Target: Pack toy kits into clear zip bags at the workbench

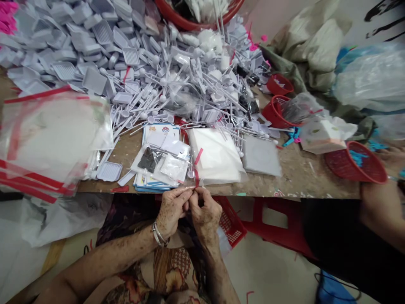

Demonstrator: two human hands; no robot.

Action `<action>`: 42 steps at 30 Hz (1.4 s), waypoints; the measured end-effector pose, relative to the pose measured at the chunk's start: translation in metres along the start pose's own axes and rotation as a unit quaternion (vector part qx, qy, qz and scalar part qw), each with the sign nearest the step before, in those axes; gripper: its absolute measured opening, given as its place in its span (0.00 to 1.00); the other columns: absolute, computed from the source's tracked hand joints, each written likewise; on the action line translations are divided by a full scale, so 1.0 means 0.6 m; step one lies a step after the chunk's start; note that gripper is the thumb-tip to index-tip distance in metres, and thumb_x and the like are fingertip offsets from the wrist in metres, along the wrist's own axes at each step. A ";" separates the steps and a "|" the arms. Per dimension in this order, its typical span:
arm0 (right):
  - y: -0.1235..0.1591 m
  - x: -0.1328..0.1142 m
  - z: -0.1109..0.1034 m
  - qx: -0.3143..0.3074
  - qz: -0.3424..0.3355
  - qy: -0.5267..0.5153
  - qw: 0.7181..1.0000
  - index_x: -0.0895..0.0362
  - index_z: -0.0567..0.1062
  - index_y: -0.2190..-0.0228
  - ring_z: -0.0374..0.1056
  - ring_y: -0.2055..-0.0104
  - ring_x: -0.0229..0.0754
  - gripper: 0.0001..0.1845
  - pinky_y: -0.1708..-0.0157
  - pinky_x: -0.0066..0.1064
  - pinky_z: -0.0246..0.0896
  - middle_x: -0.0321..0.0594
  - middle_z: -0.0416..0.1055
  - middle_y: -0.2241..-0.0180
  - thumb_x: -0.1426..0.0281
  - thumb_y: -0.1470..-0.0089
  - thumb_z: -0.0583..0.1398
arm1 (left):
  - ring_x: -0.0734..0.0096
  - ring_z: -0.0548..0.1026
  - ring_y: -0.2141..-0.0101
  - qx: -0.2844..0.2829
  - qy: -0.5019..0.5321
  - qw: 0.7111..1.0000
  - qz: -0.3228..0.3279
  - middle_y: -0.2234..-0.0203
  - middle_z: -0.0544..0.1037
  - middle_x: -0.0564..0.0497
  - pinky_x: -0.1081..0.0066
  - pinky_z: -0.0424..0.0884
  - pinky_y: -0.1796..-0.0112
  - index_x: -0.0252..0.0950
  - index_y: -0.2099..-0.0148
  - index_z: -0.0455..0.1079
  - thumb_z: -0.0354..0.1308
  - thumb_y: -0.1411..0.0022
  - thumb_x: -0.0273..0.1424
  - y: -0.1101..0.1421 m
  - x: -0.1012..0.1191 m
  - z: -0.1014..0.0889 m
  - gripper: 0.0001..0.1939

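Grip of both hands [186,207] on clear film [186,188], wooden table [300,183], white plastic heap [164,80]

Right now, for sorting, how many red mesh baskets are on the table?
3 red mesh baskets: upper, middle, lower, along the right of the wooden table; some may be hidden.

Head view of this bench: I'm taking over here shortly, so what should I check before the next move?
1. Both hands on the film: ok, left hand and right hand pinch the clear plastic film.
2. Film's seal closed: cannot tell.
3. Dark sachet and pale sachet lying on the printed cards: ok.
4. Film clear of loose pieces: not ok, a white plastic spoon lies close behind it.
5. Film clear of others: ok, another person's arm is far right, by a red basket.
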State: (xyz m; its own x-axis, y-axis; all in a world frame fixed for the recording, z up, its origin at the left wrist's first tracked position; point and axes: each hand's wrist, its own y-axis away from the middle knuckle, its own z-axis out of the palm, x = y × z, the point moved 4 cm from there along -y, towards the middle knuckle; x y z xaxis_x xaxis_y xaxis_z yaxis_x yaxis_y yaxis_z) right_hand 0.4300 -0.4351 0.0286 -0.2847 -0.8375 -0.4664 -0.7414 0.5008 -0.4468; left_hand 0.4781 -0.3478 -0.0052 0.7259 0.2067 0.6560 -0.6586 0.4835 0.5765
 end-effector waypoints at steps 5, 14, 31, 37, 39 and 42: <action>0.002 0.007 0.005 0.012 0.012 0.000 1.000 0.59 0.78 0.71 0.69 0.82 0.36 0.13 0.77 0.24 0.61 0.37 0.76 0.80 0.72 0.44 0.54 | 0.86 0.48 0.86 -0.022 -0.005 1.000 0.001 0.88 0.59 0.62 0.79 0.41 0.84 0.31 0.65 0.77 0.67 0.50 0.43 0.003 0.005 0.001 0.19; 0.010 0.094 -0.064 0.020 0.101 0.042 0.994 0.58 0.79 0.70 0.68 0.81 0.37 0.12 0.78 0.25 0.61 0.37 0.75 0.80 0.67 0.44 0.58 | 0.88 0.48 0.87 0.018 -0.040 0.999 -0.009 0.88 0.61 0.61 0.80 0.41 0.85 0.32 0.73 0.70 0.67 0.53 0.41 0.015 0.049 -0.047 0.16; 0.025 -0.026 0.005 -0.047 -0.022 -0.056 0.997 0.60 0.78 0.64 0.75 0.74 0.37 0.10 0.70 0.25 0.68 0.40 0.81 0.70 0.71 0.38 0.56 | 0.86 0.52 0.85 -0.019 -0.095 0.995 -0.013 0.85 0.63 0.59 0.80 0.43 0.84 0.31 0.65 0.77 0.66 0.51 0.42 0.013 0.026 -0.047 0.18; 0.027 -0.026 0.018 -0.029 0.003 -0.038 0.999 0.59 0.78 0.69 0.70 0.80 0.35 0.11 0.76 0.24 0.63 0.36 0.76 0.79 0.72 0.41 0.56 | 0.85 0.52 0.85 -0.017 -0.128 0.991 0.018 0.86 0.62 0.59 0.79 0.45 0.84 0.31 0.67 0.78 0.65 0.48 0.44 0.010 0.016 -0.056 0.19; 0.027 -0.020 0.020 -0.020 0.013 -0.040 0.999 0.58 0.77 0.71 0.69 0.82 0.35 0.11 0.77 0.24 0.62 0.35 0.75 0.80 0.71 0.43 0.55 | 0.85 0.52 0.86 -0.025 -0.118 0.992 0.018 0.87 0.62 0.59 0.78 0.44 0.84 0.31 0.67 0.78 0.65 0.48 0.44 0.011 0.017 -0.057 0.18; 0.026 -0.008 0.014 -0.009 0.039 -0.042 0.998 0.57 0.76 0.72 0.68 0.82 0.35 0.11 0.78 0.23 0.62 0.33 0.74 0.81 0.71 0.43 0.55 | 0.86 0.51 0.86 -0.023 -0.105 0.994 0.020 0.87 0.63 0.58 0.78 0.43 0.84 0.31 0.72 0.76 0.65 0.48 0.44 0.012 0.021 -0.058 0.18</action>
State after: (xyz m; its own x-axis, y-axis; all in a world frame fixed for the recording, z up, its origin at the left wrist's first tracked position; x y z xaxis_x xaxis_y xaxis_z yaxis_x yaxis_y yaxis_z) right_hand 0.4251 -0.4214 0.0173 -0.2907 -0.7748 -0.5614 -0.7300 0.5589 -0.3934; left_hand 0.4896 -0.3119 -0.0097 0.6394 0.0462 0.7674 -0.6722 0.5180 0.5289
